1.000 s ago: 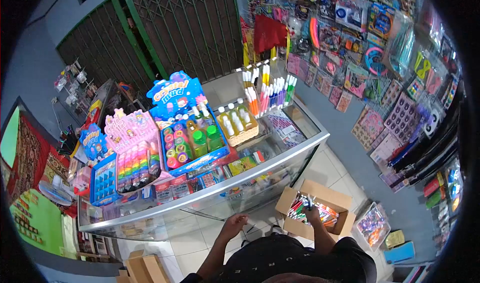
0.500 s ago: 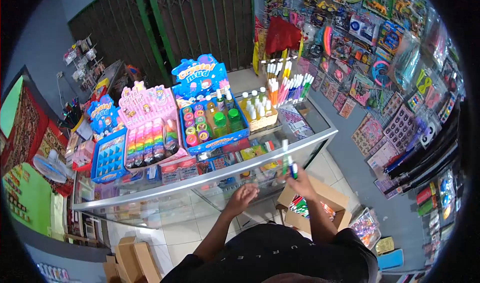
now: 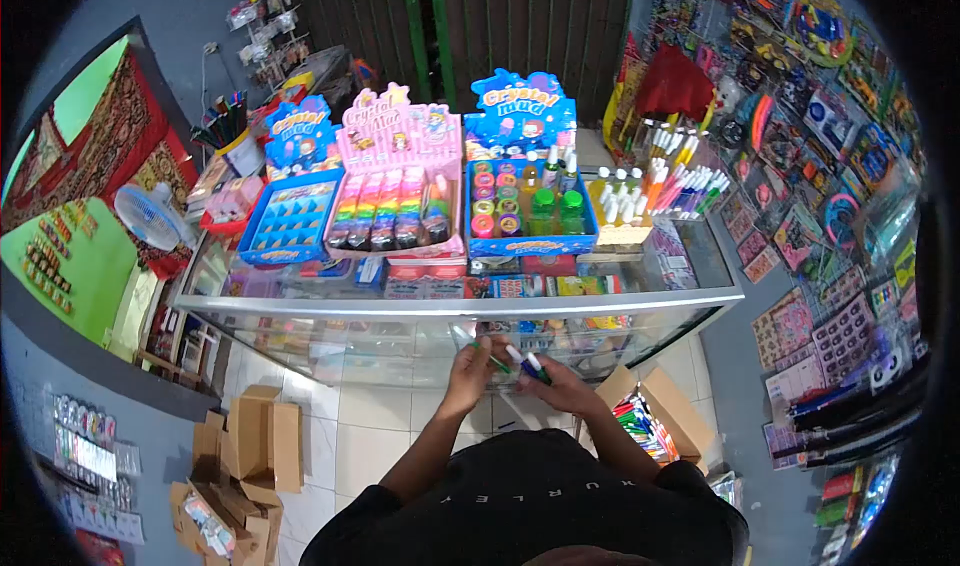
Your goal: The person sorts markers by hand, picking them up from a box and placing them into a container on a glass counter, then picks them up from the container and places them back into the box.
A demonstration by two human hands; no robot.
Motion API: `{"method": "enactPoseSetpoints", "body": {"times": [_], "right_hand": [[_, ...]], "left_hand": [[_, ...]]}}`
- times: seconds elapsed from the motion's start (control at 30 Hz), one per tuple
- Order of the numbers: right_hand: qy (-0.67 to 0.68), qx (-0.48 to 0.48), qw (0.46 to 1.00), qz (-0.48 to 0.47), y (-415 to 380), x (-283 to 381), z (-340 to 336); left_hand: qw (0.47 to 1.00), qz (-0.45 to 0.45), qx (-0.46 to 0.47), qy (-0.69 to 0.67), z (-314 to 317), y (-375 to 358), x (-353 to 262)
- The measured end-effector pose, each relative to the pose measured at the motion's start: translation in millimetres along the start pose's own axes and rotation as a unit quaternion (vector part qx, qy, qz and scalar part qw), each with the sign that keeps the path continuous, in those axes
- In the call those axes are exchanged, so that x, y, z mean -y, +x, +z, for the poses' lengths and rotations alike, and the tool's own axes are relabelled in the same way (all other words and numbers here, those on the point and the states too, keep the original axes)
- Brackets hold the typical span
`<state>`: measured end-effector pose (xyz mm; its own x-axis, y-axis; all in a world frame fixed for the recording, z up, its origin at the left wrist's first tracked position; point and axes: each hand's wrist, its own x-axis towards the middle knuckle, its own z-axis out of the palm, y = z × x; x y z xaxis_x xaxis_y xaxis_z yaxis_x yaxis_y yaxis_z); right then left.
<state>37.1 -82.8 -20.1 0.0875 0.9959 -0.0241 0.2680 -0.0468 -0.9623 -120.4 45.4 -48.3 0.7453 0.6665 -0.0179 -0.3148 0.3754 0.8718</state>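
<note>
In front of the glass counter, my left hand (image 3: 468,378) is closed on a green marker (image 3: 500,365) with a whitish end. My right hand (image 3: 566,390) grips a couple of markers (image 3: 531,366), blue and green with white ends, just beside it. The two hands are close together, and motion blurs the fingertips. Below my right forearm an open cardboard box (image 3: 683,412) holds many loose coloured markers (image 3: 640,426). More markers (image 3: 690,188) stand in a clear holder at the counter's right end.
The glass display counter (image 3: 420,304) spans the front. On it are a blue tray (image 3: 290,254), a pink display box (image 3: 455,241), a blue display box (image 3: 535,250) and white-capped bottles (image 3: 625,206). Cardboard boxes (image 3: 265,436) lie at the left; packaged toys (image 3: 845,346) hang at the right.
My view has turned left. My right hand has come down and in from the right with its markers, and my left hand, empty before, now holds a green one.
</note>
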Motion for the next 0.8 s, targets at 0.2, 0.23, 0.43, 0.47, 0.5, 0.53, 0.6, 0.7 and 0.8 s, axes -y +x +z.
{"method": "enactPoseSetpoints", "body": {"times": [0.2,0.23,0.43,0.47,0.5,0.53,0.6,0.7,0.8], "right_hand": [[0.133,-0.001,0.984,0.114,16.6,-4.5,7.7],[0.121,-0.003,0.987,0.109,20.5,-11.2,13.8],[0.014,0.093,0.993,0.078,32.7,4.1,53.8],[0.03,0.045,0.998,0.025,32.3,-24.2,71.0],[0.032,0.054,0.998,0.029,30.3,-19.4,72.2],[0.033,0.062,0.997,0.032,27.6,-10.7,72.1],[0.02,0.103,0.992,0.064,27.0,-10.3,68.6],[-0.048,0.149,0.98,0.12,24.1,-27.5,70.0],[-0.001,0.099,0.995,0.025,15.5,-26.8,75.0]], "left_hand": [[0.998,-0.062,-0.029,-0.008,-30.3,-31.5,-16.7],[0.997,-0.065,-0.032,-0.006,-32.0,-36.5,-14.5],[0.999,-0.043,-0.003,-0.02,-38.7,-55.7,32.9],[0.999,-0.019,0.018,0.022,-39.9,-58.7,37.7],[1.0,-0.021,0.009,0.011,-37.8,-61.9,37.2],[1.0,-0.022,0.0,0.0,-36.2,-64.5,35.9],[0.999,-0.032,-0.024,-0.024,-32.5,-66.8,33.5],[0.995,-0.038,-0.02,-0.089,-33.2,-67.1,32.8],[0.995,-0.074,-0.058,-0.032,-30.1,-63.1,29.2]]}}
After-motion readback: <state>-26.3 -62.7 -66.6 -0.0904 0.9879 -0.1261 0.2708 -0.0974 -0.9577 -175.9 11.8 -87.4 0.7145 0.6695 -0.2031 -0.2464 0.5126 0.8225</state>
